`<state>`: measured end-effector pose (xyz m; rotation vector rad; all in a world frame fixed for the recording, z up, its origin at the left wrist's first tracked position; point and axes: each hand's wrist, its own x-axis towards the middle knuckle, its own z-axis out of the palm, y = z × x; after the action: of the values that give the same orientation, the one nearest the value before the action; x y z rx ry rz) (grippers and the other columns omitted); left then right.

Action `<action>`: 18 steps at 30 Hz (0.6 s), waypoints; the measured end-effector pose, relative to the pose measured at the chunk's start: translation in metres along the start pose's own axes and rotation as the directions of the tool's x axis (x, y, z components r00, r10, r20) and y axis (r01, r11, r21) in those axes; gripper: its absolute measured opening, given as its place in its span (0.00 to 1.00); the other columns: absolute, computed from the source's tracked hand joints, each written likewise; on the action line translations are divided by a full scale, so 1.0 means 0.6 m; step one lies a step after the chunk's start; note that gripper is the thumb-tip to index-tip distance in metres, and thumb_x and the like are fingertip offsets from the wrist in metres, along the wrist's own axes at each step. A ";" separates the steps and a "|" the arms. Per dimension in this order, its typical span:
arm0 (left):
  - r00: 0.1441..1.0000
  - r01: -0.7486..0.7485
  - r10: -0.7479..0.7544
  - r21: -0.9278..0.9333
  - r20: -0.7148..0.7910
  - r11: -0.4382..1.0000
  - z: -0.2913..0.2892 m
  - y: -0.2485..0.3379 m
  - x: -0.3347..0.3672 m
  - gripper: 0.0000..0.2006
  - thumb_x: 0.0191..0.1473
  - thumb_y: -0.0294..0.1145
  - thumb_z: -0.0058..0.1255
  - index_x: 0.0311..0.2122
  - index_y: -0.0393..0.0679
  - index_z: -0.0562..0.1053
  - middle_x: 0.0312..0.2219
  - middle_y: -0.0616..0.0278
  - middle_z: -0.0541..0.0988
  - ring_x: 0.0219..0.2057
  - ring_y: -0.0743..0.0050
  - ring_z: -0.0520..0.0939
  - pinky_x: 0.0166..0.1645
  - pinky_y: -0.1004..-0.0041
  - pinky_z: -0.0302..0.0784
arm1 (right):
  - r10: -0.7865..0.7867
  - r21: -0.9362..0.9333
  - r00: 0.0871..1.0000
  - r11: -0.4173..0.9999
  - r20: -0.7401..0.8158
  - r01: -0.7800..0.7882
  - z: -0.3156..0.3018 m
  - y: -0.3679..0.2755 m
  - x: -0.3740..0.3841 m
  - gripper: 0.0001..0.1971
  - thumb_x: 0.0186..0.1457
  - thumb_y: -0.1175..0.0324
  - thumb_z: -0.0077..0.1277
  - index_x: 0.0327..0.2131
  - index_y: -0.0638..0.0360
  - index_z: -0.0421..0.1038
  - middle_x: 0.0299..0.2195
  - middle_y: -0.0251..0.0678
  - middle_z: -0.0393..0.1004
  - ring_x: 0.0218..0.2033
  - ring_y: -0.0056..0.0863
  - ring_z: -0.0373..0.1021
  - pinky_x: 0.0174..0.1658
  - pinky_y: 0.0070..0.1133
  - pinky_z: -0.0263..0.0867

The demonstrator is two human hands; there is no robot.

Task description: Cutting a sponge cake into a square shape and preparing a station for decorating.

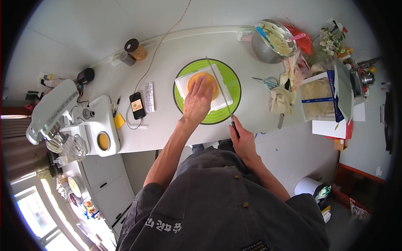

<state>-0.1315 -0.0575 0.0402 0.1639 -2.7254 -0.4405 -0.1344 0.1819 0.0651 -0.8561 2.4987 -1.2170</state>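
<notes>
My left hand (197,96) lies flat on a round yellow cake layer (215,89), its fingers stretched out over the top and hiding much of it. Beneath the cake is a white square board (181,85), which rests on a round green mat (235,79) with a dark rim. My right hand (243,140) is wrapped round the black handle of a long, thin knife (226,105). The blade points away from me and passes along the cake's right side, over the board; whether it touches the cake I cannot tell.
Left of the mat are a phone (137,106), a paper slip (149,97) and a white stand mixer (58,108). Two jars (136,49) stand at the back. To the right lie scissors (268,81), a cloth (281,100), a steel bowl of cream (268,46) and an open box (319,100).
</notes>
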 end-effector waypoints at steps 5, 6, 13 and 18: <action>1.000 0.012 -0.012 0.020 0.012 1.000 0.027 0.003 -0.006 0.20 0.62 0.29 0.51 0.59 0.39 0.71 0.62 0.42 0.68 0.66 0.42 0.66 0.70 0.51 0.60 | 0.036 -0.095 0.998 0.995 0.054 -0.031 -0.009 0.000 -0.003 0.22 0.66 0.67 0.52 0.61 0.58 0.68 0.30 0.51 0.77 0.31 0.51 0.75 0.36 0.35 0.69; 1.000 0.025 -0.026 0.024 0.011 0.999 0.028 0.005 -0.006 0.20 0.62 0.29 0.51 0.59 0.38 0.71 0.62 0.42 0.68 0.66 0.41 0.65 0.70 0.50 0.59 | 0.097 -0.109 0.990 0.990 0.100 -0.086 -0.013 -0.001 -0.003 0.22 0.65 0.68 0.53 0.61 0.59 0.68 0.35 0.54 0.79 0.37 0.52 0.76 0.42 0.33 0.71; 0.998 0.067 -0.067 -0.043 0.001 0.997 0.038 0.007 -0.004 0.21 0.61 0.28 0.51 0.59 0.35 0.70 0.62 0.41 0.67 0.67 0.42 0.65 0.70 0.49 0.57 | 0.079 -0.095 0.992 0.993 0.099 -0.069 -0.013 0.006 -0.004 0.22 0.65 0.69 0.53 0.61 0.58 0.68 0.27 0.54 0.77 0.30 0.53 0.75 0.36 0.37 0.70; 0.996 0.087 -0.088 -0.034 -0.014 0.996 0.036 0.010 -0.003 0.21 0.61 0.30 0.53 0.58 0.34 0.71 0.61 0.41 0.69 0.66 0.42 0.66 0.70 0.49 0.59 | 0.062 -0.099 0.990 0.994 0.125 -0.050 -0.018 0.005 0.011 0.22 0.66 0.68 0.52 0.62 0.58 0.68 0.25 0.53 0.76 0.27 0.53 0.74 0.32 0.39 0.67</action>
<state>-0.1386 -0.0453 0.0227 0.2778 -2.7015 -0.5061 -0.1457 0.1862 0.0698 -0.8520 2.4767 -0.9981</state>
